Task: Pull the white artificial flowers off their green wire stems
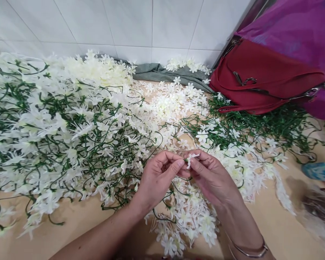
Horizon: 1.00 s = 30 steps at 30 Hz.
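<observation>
Over the middle of the table, my left hand (162,173) and my right hand (209,171) meet at the fingertips. Between them is a small white artificial flower (191,159) with a bit of green at its base. My left thumb and fingers pinch the green end, while my right thumb and fingers pinch the white petals. Below and behind my hands lie loose white blossoms (168,104) and thin pale stamens (186,209). To my left rises a big heap of assembled white flowers on curly green stems (56,126).
A red handbag (262,76) sits at the back right beside a purple bag (295,29). Under its front edge are bare green stems (271,124). Grey-green cloth (157,71) runs along the tiled wall (132,21). A blue object (321,171) and clear plastic (319,213) lie at the right.
</observation>
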### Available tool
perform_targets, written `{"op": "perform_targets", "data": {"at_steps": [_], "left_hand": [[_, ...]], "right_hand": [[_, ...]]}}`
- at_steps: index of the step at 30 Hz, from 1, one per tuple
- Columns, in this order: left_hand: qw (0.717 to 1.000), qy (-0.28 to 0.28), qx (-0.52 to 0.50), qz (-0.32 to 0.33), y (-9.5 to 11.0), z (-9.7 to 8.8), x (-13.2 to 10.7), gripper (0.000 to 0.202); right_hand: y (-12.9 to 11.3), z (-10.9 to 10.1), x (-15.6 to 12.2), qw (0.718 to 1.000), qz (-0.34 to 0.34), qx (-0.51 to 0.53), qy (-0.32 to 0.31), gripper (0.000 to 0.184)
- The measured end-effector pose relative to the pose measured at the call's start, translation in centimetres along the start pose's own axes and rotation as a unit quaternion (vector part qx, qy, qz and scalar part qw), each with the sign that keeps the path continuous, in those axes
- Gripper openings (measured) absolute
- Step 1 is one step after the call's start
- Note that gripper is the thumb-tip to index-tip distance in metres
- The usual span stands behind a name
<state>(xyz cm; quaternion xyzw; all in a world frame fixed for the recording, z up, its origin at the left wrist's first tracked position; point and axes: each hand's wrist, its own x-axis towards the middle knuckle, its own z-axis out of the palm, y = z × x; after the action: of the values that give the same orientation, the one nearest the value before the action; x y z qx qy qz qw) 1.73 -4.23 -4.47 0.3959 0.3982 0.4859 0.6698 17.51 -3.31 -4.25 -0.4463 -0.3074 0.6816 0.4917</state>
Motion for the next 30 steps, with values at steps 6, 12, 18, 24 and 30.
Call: {"op": "perform_targets", "data": {"at_steps": [6,12,18,24,30], "left_hand": [[1.000,0.026,0.009,0.005,-1.0,-0.4,0.2,0.023],[1.000,0.023,-0.001,0.002,-1.3,-0.6,0.4,0.024],[1.000,0.008,0.001,-0.011,-1.0,-0.6,0.4,0.026],[1.000,0.007,0.002,-0.010,-1.2,-0.7,0.3,0.026],[1.000,0.008,-0.028,-0.004,-1.3,-0.5,0.3,0.028]], "right_hand": [[0.8,0.1,0.6,0.999,0.041,0.011,-0.009,0.028],[1.1,-0.1,0.9,0.998,0.065,0.021,-0.002,0.030],[1.3,-0.6,1.1,0.996,0.081,0.039,-0.014,0.026],[1.2,-0.5,1.0,0.996,0.081,0.030,-0.021,0.024],[1.1,-0.2,1.0,0.995,0.067,0.063,-0.030,0.023]]}}
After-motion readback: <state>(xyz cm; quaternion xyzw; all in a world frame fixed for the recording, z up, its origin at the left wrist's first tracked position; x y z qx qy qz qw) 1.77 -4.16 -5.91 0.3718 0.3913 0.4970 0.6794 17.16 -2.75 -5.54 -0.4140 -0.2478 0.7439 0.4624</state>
